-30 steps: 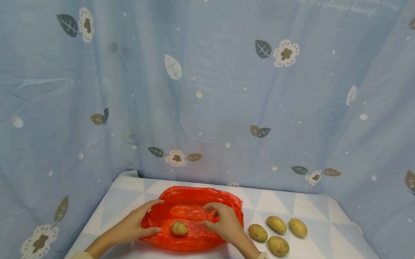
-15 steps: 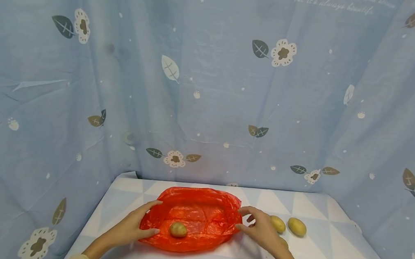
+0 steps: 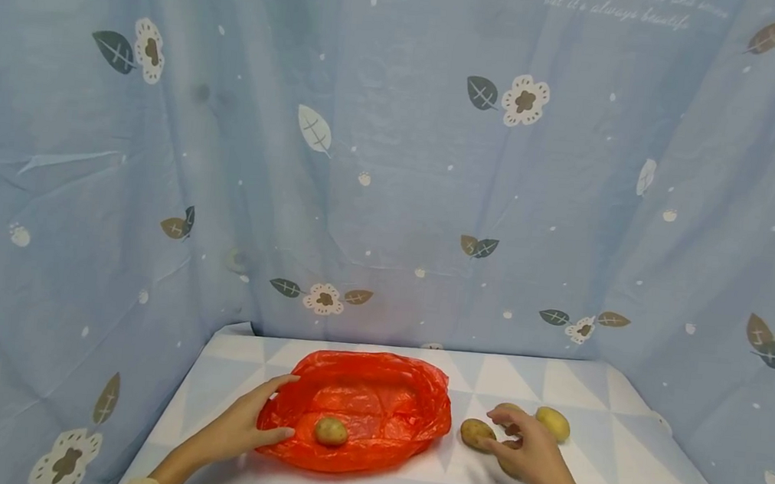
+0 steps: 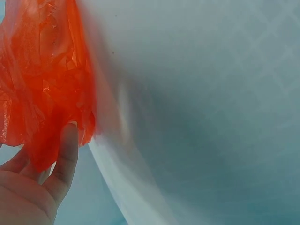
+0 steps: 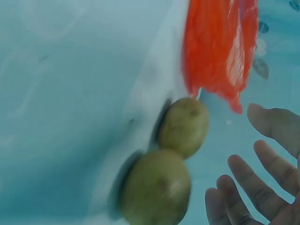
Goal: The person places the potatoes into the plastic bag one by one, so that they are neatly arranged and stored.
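Observation:
My left hand [image 3: 241, 417] holds the left edge of an open red plastic bag [image 3: 341, 461], which lies spread on the table. In the left wrist view its thumb and fingers lie on either side of the thin red film [image 4: 56, 93]. One potato [image 3: 331, 431] rests inside the bag near the front. My right hand [image 3: 535, 455], fingers apart and holding nothing, hovers over the loose potatoes right of the bag. A potato [image 3: 477, 434] shows left of its fingertips, and another potato [image 3: 553, 423] behind it; others are partly covered by the hand. In the right wrist view two potatoes [image 5: 157, 187] sit close together beside the fingers.
The table [image 3: 645, 464] has a white and pale blue triangle pattern. A blue curtain [image 3: 405, 197] printed with leaves and flowers stands behind it and along both sides.
My right hand has moved right, from above the inside of the bag to over the loose potatoes. The left hand has stayed at the bag's left edge.

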`<state>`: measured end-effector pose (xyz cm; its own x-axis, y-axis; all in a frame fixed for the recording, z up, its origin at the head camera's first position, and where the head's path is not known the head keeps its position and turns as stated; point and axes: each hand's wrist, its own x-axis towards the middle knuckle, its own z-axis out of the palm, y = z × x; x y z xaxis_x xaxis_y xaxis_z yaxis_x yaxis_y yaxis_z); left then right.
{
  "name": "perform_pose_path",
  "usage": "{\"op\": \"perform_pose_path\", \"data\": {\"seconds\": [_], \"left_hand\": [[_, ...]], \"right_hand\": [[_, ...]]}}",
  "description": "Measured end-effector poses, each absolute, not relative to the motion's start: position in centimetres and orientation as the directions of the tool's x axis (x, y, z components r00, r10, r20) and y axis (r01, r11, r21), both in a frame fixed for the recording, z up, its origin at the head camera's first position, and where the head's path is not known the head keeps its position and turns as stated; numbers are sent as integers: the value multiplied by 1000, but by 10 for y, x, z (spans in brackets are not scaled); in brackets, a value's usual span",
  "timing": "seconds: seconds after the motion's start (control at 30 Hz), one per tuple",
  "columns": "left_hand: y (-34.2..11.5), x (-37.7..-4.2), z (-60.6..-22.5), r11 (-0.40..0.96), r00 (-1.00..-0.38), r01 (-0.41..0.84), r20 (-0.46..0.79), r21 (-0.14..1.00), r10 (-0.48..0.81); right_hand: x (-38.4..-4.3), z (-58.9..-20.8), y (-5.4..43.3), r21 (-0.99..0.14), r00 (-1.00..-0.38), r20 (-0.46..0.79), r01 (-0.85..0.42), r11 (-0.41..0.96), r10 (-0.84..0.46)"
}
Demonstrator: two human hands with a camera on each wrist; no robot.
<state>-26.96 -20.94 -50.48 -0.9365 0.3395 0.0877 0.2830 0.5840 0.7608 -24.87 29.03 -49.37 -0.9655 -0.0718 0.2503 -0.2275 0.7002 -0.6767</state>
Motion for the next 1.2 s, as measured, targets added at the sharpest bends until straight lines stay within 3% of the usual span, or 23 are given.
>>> {"op": "perform_pose_path", "data": {"seconds": [0.57,1.2], "left_hand": [[-212,-269,-508,577,-938,269,73,771,339],[-209,-271,-507,584,-935,281,81,761,345]], "right_hand": [[-236,-515,330,-605,-965,258,-193,773,-39],[-236,-528,331,-593,-992,127,-57,803,24]]}}
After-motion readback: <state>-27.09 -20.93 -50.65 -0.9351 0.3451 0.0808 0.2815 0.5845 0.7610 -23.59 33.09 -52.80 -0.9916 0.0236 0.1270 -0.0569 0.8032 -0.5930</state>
